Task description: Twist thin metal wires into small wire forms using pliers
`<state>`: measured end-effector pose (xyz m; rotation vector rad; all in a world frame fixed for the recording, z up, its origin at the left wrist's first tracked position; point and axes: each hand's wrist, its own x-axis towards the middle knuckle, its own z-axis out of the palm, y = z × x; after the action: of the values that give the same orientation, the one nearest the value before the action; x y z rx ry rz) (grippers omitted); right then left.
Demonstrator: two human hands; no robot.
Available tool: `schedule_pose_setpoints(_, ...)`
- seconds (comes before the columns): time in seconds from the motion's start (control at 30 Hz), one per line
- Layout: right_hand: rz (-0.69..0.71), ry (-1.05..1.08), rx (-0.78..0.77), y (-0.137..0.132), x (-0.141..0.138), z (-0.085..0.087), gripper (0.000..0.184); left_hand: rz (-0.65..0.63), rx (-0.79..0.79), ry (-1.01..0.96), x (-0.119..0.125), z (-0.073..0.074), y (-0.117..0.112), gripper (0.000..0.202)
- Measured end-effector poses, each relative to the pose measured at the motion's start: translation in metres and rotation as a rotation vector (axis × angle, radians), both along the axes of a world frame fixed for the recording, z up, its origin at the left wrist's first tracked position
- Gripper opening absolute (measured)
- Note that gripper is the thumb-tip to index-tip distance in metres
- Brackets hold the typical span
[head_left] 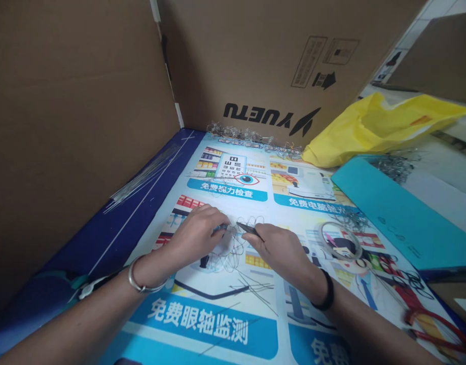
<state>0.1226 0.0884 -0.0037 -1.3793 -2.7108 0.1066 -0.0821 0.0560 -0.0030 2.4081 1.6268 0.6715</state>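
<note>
My left hand (202, 228), with a silver bangle at the wrist, is closed in a pinch on thin bent wire. My right hand (280, 246), a black band at its wrist, is closed round dark pliers (250, 229), whose tips point left towards the left fingertips. Between and below the hands lies a tangle of looped wire (228, 253). Several straight wire pieces (255, 289) lie just below it on the printed poster (213, 329). Whether the plier tips touch the wire is too small to tell.
Cardboard walls (233, 61) stand at the back and left. Straight wires (141, 180) lie at left; wire shapes (248, 136) line the back. A tape roll (339, 241), a turquoise box (403, 213), a yellow bag (369, 132) and red-handled tool (438, 329) are at right.
</note>
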Motion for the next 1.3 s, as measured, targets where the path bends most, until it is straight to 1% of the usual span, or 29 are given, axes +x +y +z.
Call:
schedule_pose_setpoints(0.1,0.010,0.010,0.005,0.001,0.001,-0.002,0.050,-0.015,0.000,0.066,-0.002,-0.001,-0.001,0.020)
schedule_pose_setpoints(0.27,0.019,0.015,0.003,0.001,0.000,-0.002,0.051,-0.023,-0.024,0.106,-0.001,-0.002,0.001,0.017)
schedule_pose_setpoints(0.43,0.011,0.009,-0.004,0.000,-0.001,-0.001,0.050,0.009,0.003,0.129,0.001,0.002,-0.001,0.014)
schedule_pose_setpoints(0.57,0.023,0.029,0.014,-0.002,0.000,0.001,0.051,0.007,0.041,0.127,0.004,0.004,-0.005,0.014)
schedule_pose_setpoints(0.7,0.033,0.045,0.065,-0.007,0.000,0.005,0.054,0.040,0.086,0.137,0.007,0.004,-0.009,0.016)
schedule_pose_setpoints(0.8,0.044,0.056,0.063,-0.011,-0.001,0.007,0.055,0.083,0.089,0.141,0.010,0.005,-0.011,0.015)
schedule_pose_setpoints(0.87,0.048,0.056,0.046,-0.012,-0.003,0.008,0.054,0.102,0.082,0.114,0.011,0.007,-0.012,0.015)
schedule_pose_setpoints(0.93,0.039,0.056,0.031,-0.011,-0.003,0.007,0.053,0.106,0.074,0.046,0.013,0.008,-0.012,0.015)
schedule_pose_setpoints(1.1,0.006,0.045,0.018,-0.006,-0.002,0.004,0.050,0.127,-0.037,-0.119,0.014,0.013,-0.014,0.013)
schedule_pose_setpoints(1.3,0.000,0.022,0.003,-0.006,-0.001,0.004,0.049,0.141,-0.093,-0.200,0.015,0.015,-0.016,0.013)
